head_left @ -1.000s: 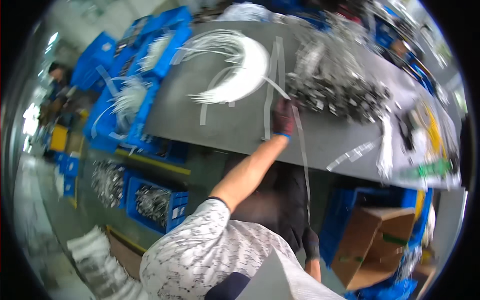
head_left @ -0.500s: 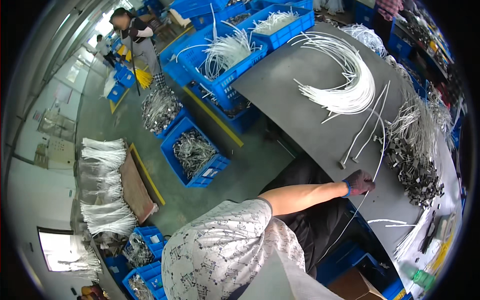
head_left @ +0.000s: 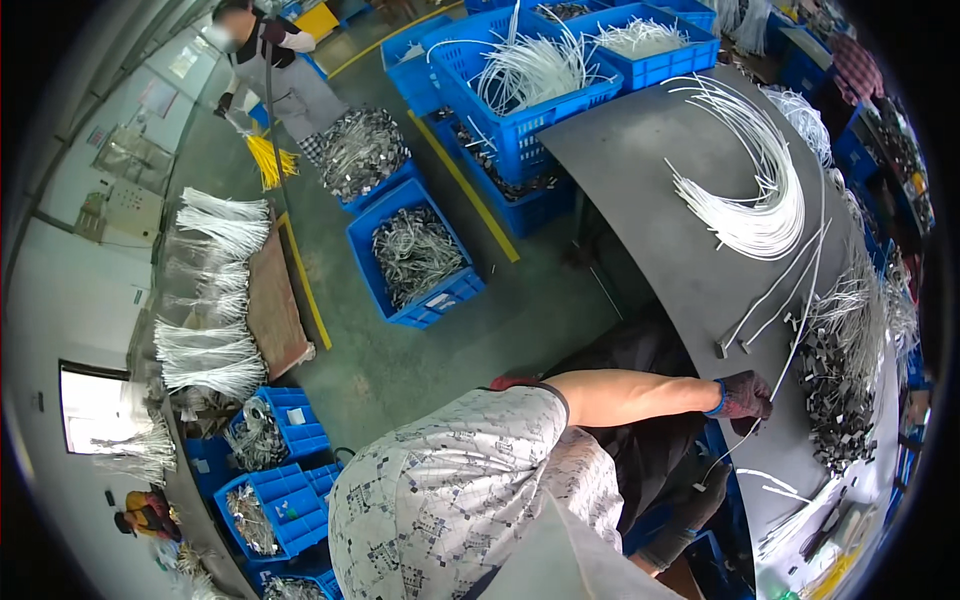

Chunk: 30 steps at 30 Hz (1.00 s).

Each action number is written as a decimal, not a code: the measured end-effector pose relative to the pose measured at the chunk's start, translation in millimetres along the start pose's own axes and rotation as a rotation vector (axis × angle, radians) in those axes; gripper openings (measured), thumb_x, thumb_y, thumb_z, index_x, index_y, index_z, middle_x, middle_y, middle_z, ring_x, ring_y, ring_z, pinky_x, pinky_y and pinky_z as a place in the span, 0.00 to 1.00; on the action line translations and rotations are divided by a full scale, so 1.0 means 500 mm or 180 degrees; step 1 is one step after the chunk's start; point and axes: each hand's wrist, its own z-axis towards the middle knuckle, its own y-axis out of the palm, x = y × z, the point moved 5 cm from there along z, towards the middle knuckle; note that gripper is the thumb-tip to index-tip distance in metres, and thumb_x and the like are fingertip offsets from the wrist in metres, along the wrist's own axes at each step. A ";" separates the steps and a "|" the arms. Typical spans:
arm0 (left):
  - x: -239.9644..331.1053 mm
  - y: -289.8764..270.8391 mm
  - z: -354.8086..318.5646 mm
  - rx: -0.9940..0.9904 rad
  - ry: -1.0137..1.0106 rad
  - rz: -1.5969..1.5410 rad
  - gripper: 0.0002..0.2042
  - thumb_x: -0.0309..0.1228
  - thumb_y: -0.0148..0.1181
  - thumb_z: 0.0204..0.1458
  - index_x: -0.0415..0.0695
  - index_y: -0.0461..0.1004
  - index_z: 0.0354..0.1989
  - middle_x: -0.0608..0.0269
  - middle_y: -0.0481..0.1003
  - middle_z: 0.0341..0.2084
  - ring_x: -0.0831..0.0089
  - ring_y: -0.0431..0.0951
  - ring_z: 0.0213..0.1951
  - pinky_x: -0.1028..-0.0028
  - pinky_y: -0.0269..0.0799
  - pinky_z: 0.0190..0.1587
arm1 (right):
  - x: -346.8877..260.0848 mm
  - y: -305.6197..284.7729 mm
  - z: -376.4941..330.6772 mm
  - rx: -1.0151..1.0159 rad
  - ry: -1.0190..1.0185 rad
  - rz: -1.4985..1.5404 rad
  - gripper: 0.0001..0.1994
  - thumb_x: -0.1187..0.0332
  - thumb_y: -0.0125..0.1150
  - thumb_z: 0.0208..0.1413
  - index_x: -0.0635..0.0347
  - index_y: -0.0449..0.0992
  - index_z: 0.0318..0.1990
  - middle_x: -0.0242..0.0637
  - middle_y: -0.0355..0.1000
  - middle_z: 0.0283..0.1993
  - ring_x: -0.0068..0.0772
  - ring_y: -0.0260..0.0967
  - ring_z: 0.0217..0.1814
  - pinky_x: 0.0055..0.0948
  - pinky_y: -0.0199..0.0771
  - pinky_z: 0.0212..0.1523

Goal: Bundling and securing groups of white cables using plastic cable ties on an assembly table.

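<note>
My left hand (head_left: 745,396), in a dark glove with a blue cuff, is closed on a thin white cable (head_left: 797,345) at the near edge of the grey table (head_left: 640,165). From this hand the cable runs up along the tabletop and also hangs down to a small pale connector (head_left: 700,487). Beside that connector is my right hand (head_left: 697,500), also in a dark glove, low by the table edge; its fingers cannot be made out. Two short cables with connectors (head_left: 735,348) lie ahead of my left hand. Beyond them is a curved bundle of white cables (head_left: 765,225).
A heap of dark connectors with cables (head_left: 838,405) covers the table's right side. Loose white strips (head_left: 800,520) lie nearer. Blue crates of cables (head_left: 420,310) stand on the floor at left. A person with a yellow bundle (head_left: 268,160) stands at the far left.
The view has shifted, and my right hand has come into sight below the table edge. The cable's lower end, with its connector, now shows beside it. My left hand still grips the cable.
</note>
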 end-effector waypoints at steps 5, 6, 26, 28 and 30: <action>-0.016 0.014 -0.075 -0.0107 0.0251 0.1624 0.10 0.34 0.66 0.48 0.41 0.82 0.32 0.58 0.80 0.24 0.71 0.78 0.30 0.66 0.73 0.36 | -0.036 0.017 0.031 0.0365 -0.2096 -0.1808 0.22 0.57 0.51 0.69 0.67 0.71 0.60 0.43 0.75 0.49 0.33 0.73 0.47 0.33 0.74 0.51; -0.023 0.013 -0.087 -0.0171 0.0271 0.1576 0.10 0.35 0.65 0.47 0.40 0.82 0.32 0.57 0.80 0.24 0.70 0.78 0.30 0.66 0.73 0.36 | 0.000 0.001 0.061 0.0269 -0.0696 -0.0819 0.27 0.60 0.57 0.63 0.69 0.64 0.65 0.51 0.74 0.53 0.41 0.73 0.52 0.36 0.74 0.53; 0.001 -0.125 0.109 -0.1431 0.1278 0.5564 0.15 0.36 0.52 0.57 0.52 0.76 0.51 0.59 0.77 0.48 0.53 0.76 0.50 0.57 0.76 0.50 | 0.116 0.014 0.087 0.0926 0.0885 0.1040 0.18 0.54 0.54 0.67 0.60 0.79 0.46 0.30 0.75 0.28 0.16 0.65 0.20 0.21 0.63 0.20; 0.026 -0.179 0.145 -0.1054 0.0141 0.4857 0.15 0.39 0.53 0.58 0.49 0.77 0.49 0.53 0.77 0.46 0.50 0.78 0.47 0.56 0.75 0.49 | 0.143 0.005 0.057 0.1200 0.0984 0.0881 0.17 0.54 0.54 0.67 0.59 0.80 0.46 0.29 0.75 0.27 0.17 0.65 0.20 0.22 0.63 0.19; 0.051 -0.242 0.155 -0.0109 -0.0415 0.4313 0.17 0.44 0.53 0.59 0.46 0.78 0.47 0.48 0.77 0.45 0.47 0.78 0.45 0.54 0.74 0.49 | 0.165 -0.015 0.016 0.1488 0.1266 0.0712 0.15 0.56 0.55 0.67 0.58 0.80 0.45 0.30 0.75 0.26 0.18 0.66 0.19 0.21 0.64 0.19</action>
